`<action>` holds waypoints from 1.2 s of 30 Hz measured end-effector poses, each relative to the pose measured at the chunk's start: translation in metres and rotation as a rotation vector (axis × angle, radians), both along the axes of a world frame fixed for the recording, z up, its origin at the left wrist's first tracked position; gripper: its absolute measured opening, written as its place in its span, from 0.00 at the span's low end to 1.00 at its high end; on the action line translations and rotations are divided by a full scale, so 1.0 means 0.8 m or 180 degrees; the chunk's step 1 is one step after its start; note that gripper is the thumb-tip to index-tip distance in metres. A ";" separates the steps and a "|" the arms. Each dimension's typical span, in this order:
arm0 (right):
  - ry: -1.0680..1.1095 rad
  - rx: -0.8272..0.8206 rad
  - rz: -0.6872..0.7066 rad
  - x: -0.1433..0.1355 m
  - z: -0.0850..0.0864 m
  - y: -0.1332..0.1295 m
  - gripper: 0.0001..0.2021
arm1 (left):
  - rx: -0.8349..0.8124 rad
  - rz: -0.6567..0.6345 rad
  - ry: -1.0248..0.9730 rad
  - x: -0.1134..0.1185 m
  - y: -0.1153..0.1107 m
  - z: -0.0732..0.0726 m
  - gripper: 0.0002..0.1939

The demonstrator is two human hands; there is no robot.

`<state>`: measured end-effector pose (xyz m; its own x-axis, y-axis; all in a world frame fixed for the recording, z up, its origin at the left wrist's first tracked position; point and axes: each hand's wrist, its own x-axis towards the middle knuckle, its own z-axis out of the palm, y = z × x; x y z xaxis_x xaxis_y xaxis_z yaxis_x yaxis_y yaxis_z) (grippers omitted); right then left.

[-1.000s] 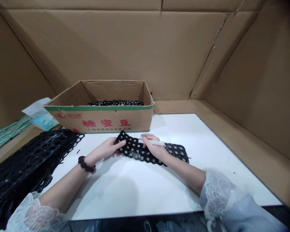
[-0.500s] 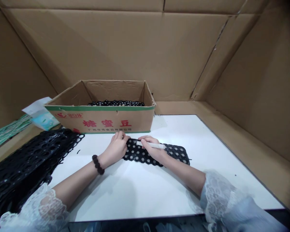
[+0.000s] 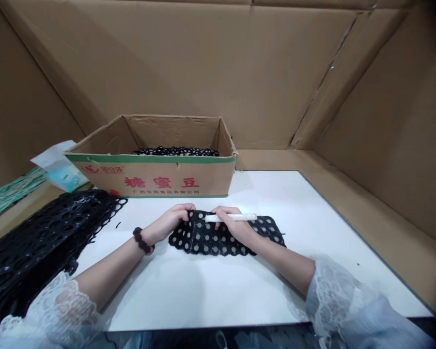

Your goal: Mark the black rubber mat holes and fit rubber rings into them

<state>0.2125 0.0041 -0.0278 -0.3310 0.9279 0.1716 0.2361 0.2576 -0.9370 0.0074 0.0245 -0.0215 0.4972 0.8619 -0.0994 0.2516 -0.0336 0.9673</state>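
Strip (image 3: 210,236) laid mid-frame, long axis left-right; upper edge near left end pinched by left hand (image 3: 169,223), fingers closed; pen (image 3: 246,216) gripped over strip by right hand (image 3: 240,230), fingers closed, one end pointed leftward.

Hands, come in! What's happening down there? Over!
Left hand: gripping strip near its left end. Right hand: holding pen over strip. Box: beyond strip, not blocking.

Right hand (image 3: 240,230) hides part of dotted strip (image 3: 203,240). Black mesh pile (image 3: 39,232) cut by left edge. Dark speck (image 3: 358,264) too small to identify.
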 end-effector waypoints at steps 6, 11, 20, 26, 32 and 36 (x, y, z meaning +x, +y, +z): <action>0.0280 -0.0190 -0.0108 0.002 -0.001 0.000 0.16 | -0.0191 -0.0084 -0.0312 -0.002 -0.001 0.001 0.07; 0.0268 -0.0179 -0.0112 0.003 -0.003 0.001 0.15 | 0.0195 -0.0056 -0.0090 -0.002 -0.003 0.007 0.08; -0.0015 -0.0012 0.0009 -0.001 0.000 -0.004 0.17 | 0.1653 -0.0367 0.1158 0.000 -0.013 0.013 0.15; -0.0580 0.0868 0.0208 -0.008 -0.012 -0.001 0.12 | 0.2802 -0.0293 0.1876 0.009 -0.030 0.007 0.14; -0.0275 0.0498 0.0060 -0.006 -0.010 -0.001 0.13 | 0.2427 0.0065 0.1706 0.010 -0.027 0.005 0.14; 0.0108 0.0120 0.0104 0.000 -0.008 -0.002 0.14 | 0.1793 0.0087 0.1321 0.007 -0.019 0.005 0.14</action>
